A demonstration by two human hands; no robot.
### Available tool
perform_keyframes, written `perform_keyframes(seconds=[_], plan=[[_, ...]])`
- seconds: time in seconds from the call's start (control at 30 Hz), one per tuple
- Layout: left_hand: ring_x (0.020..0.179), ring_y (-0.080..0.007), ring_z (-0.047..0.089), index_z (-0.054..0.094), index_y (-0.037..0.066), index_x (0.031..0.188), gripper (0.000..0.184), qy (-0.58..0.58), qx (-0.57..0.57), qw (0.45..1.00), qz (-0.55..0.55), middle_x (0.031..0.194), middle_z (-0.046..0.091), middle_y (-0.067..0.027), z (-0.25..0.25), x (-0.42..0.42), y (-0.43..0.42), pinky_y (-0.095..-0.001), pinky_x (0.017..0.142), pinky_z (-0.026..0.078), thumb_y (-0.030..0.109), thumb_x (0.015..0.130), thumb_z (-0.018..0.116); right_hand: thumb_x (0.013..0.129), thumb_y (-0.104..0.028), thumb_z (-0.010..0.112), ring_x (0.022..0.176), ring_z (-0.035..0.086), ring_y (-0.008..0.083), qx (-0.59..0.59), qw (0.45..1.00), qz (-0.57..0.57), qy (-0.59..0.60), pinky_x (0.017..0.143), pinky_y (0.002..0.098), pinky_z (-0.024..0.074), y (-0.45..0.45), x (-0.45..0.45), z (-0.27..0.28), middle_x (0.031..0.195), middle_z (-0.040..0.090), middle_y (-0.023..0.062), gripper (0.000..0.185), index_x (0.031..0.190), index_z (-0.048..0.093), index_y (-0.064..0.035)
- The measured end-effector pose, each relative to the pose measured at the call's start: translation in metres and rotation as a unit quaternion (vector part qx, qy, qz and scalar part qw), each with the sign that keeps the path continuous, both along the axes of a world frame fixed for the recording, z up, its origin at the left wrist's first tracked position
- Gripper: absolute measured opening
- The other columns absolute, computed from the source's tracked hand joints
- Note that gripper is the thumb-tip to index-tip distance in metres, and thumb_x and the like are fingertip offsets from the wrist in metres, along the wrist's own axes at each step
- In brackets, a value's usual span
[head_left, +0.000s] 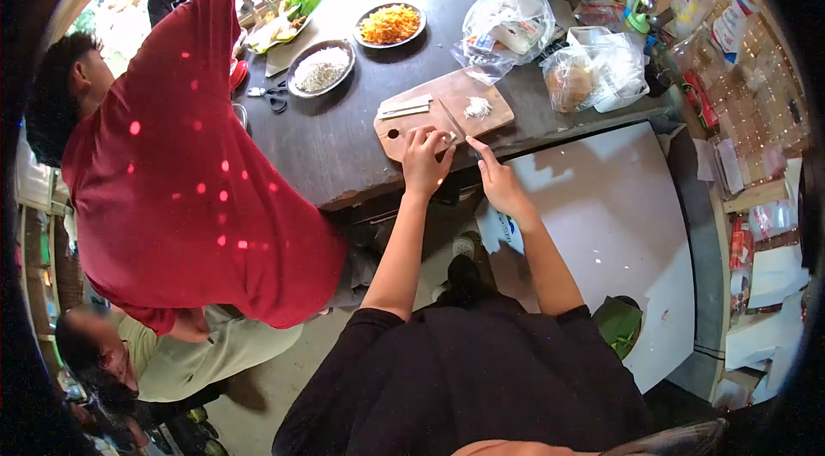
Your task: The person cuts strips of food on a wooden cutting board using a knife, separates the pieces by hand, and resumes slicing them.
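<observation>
On the dark flat table [288,155], small whitish pieces [449,138] are pinned to a tan wooden board [481,126] by the left hand [424,167]; a slim metal knife [451,116] is clamped in the right hand [505,188]; left-hand fingertips should be kept curled back.

Dark table [296,151] beside a cluttered, light-speckled wall [767,101]

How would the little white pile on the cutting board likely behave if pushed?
The white pile would probably spread rather than slide as one, since it looks like loose, fine shreds. It is likely light, being a small heap. Stray bits could slip off the cutting board, which looks rimless.
</observation>
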State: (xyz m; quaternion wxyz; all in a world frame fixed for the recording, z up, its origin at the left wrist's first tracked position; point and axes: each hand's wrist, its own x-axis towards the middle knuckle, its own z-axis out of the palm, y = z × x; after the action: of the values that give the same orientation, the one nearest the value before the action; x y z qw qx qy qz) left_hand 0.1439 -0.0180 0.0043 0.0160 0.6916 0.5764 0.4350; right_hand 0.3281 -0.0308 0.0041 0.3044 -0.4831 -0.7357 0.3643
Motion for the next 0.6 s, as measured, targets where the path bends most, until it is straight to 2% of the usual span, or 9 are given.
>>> perform_keyframes(seconds=[0.07, 0.13, 0.2, 0.37, 0.5, 0.6], plan=[[0.105, -0.0307, 0.056, 0.068, 0.01, 0.098, 0.027, 0.009, 0.0, 1.0, -0.002, 0.106, 0.062, -0.0086, -0.003, -0.002, 0.0, -0.0418, 0.09, 0.048, 0.014, 0.074, 0.08, 0.104, -0.018, 0.041, 0.092, 0.062, 0.0514, 0.007, 1.0, 0.006, 0.02, 0.079, 0.06, 0.0492, 0.0, 0.001, 0.001, 0.102, 0.066, 0.0302, 0.049, 0.15, 0.032, -0.0312], [0.105, -0.0305, 0.056, 0.068, 0.01, 0.098, 0.027, 0.021, 0.002, 1.0, -0.005, 0.105, 0.062, -0.0084, -0.003, -0.003, 0.002, -0.0415, 0.089, 0.048, 0.015, 0.075, 0.08, 0.104, -0.018, 0.042, 0.088, 0.063, 0.0508, -0.015, 1.0, -0.003, -0.025, 0.077, 0.0602, 0.0492, 0.001, 0.002, 0.002, 0.097, 0.066, 0.0301, 0.049, 0.15, 0.033, -0.0308], [0.104, -0.0301, 0.056, 0.069, 0.01, 0.099, 0.026, 0.009, 0.0, 1.0, 0.004, 0.105, 0.062, -0.0079, -0.002, -0.001, 0.002, -0.0415, 0.089, 0.048, 0.015, 0.076, 0.079, 0.103, -0.018, 0.044, 0.086, 0.063, 0.051, 0.016, 1.0, 0.007, 0.003, 0.075, 0.0606, 0.0489, 0.002, 0.003, 0.004, 0.092, 0.066, 0.0317, 0.051, 0.151, 0.031, -0.0311], [0.099, -0.0291, 0.059, 0.072, 0.008, 0.095, 0.02, -0.006, -0.005, 1.0, 0.008, 0.099, 0.066, -0.0083, -0.002, 0.0, 0.005, -0.0402, 0.088, 0.049, 0.015, 0.078, 0.079, 0.103, -0.02, 0.044, 0.078, 0.064, 0.0507, -0.035, 0.998, 0.029, -0.043, 0.073, 0.0609, 0.049, 0.007, 0.011, 0.011, 0.08, 0.065, 0.0299, 0.053, 0.152, 0.028, -0.0313], [0.098, -0.0282, 0.059, 0.072, 0.009, 0.092, 0.017, -0.007, -0.008, 0.999, 0.036, 0.098, 0.066, -0.0072, -0.005, 0.004, 0.01, -0.0399, 0.086, 0.049, 0.016, 0.078, 0.08, 0.102, -0.02, 0.045, 0.075, 0.064, 0.0491, -0.043, 0.994, 0.034, -0.09, 0.071, 0.0598, 0.0492, 0.009, 0.014, 0.017, 0.075, 0.065, 0.0273, 0.054, 0.152, 0.029, -0.0316], [0.096, -0.0278, 0.059, 0.073, 0.011, 0.088, 0.016, 0.018, -0.007, 0.998, 0.068, 0.096, 0.066, -0.0063, -0.003, 0.007, 0.011, -0.0393, 0.085, 0.049, 0.019, 0.077, 0.081, 0.099, -0.013, 0.048, 0.071, 0.063, 0.0489, -0.035, 0.995, 0.039, -0.09, 0.067, 0.0588, 0.0468, 0.01, 0.014, 0.021, 0.076, 0.065, 0.0271, 0.057, 0.152, 0.032, -0.0273]])
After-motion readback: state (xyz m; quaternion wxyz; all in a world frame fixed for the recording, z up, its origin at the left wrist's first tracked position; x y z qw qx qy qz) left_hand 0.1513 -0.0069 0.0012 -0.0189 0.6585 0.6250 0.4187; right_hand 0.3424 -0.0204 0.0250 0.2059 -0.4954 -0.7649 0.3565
